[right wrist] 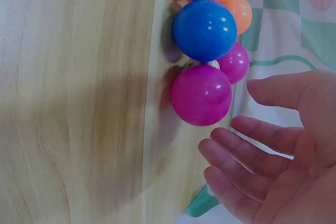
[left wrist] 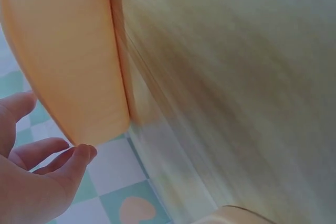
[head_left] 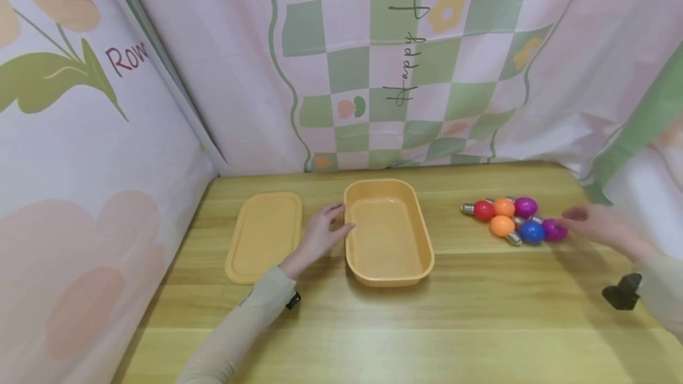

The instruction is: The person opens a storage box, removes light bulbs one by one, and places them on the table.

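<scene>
An orange-yellow plastic box [head_left: 388, 230] sits on the table with its inside visible. My left hand [head_left: 320, 233] is at the box's left side, fingertips right at the rim and thumb spread apart. The left wrist view shows the box's outer wall [left wrist: 68, 51] beside those fingers. To the right, several colored light bulbs lie in a cluster: a red bulb [head_left: 484, 210], orange bulbs, purple bulbs and a blue bulb [head_left: 531, 232]. My right hand [right wrist: 278, 150] is spread beside the nearest purple bulb [right wrist: 202, 95], with nothing between thumb and fingers.
A flat matching lid [head_left: 265, 236] lies left of the box on the wooden table [head_left: 384, 336]. Behind the table hangs a checkered curtain [head_left: 347, 70], and another printed cloth [head_left: 69, 194] borders the left side.
</scene>
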`<state>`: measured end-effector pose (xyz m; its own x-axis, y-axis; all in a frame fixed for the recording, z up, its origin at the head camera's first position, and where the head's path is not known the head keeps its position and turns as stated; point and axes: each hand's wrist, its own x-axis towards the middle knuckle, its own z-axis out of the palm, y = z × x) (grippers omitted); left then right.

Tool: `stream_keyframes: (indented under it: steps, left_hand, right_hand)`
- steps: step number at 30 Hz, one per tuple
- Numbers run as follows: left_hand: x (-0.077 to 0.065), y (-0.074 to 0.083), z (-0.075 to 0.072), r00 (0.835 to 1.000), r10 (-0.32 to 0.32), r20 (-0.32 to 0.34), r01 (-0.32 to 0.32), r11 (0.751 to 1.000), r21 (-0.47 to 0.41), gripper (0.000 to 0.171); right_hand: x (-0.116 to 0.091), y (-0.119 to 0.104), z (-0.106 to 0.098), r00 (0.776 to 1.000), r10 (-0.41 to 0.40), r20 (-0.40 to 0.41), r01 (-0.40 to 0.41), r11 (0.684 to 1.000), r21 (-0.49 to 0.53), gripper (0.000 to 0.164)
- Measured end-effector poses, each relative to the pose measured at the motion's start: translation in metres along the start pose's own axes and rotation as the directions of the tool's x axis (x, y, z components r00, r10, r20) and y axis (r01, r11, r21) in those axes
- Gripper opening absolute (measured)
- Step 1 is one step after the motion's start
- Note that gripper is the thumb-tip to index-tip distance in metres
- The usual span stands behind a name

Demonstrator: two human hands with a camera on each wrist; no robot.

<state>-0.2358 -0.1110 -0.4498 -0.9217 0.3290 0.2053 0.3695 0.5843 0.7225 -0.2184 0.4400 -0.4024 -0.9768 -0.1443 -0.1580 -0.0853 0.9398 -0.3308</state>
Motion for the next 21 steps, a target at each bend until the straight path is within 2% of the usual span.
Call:
stream_keyframes:
  steps: [5, 14, 18, 21]
  left_hand:
    - [0.002, 0.000, -0.004, 1.000, 0.002, -0.007, -0.002, 1.000, -0.003, 0.056]
    - [0.007, -0.001, -0.013, 0.999, 0.022, -0.032, -0.022, 0.999, 0.027, 0.056]
    - [0.010, -0.004, -0.018, 0.998, 0.014, -0.056, -0.013, 1.000, 0.027, 0.055]
    - [0.013, -0.006, -0.022, 0.998, -0.013, -0.063, 0.015, 0.999, 0.035, 0.055]
  right_hand:
    - [0.000, -0.013, 0.000, 1.000, 0.025, -0.019, -0.025, 0.999, -0.020, 0.062]
    - [0.004, -0.046, 0.001, 0.995, -0.007, -0.096, 0.005, 1.000, -0.025, 0.063]
    - [0.014, -0.072, 0.004, 0.987, -0.050, -0.151, 0.047, 0.999, -0.022, 0.053]
    - [0.024, -0.094, 0.011, 0.971, -0.109, -0.211, 0.105, 0.994, -0.029, 0.044]
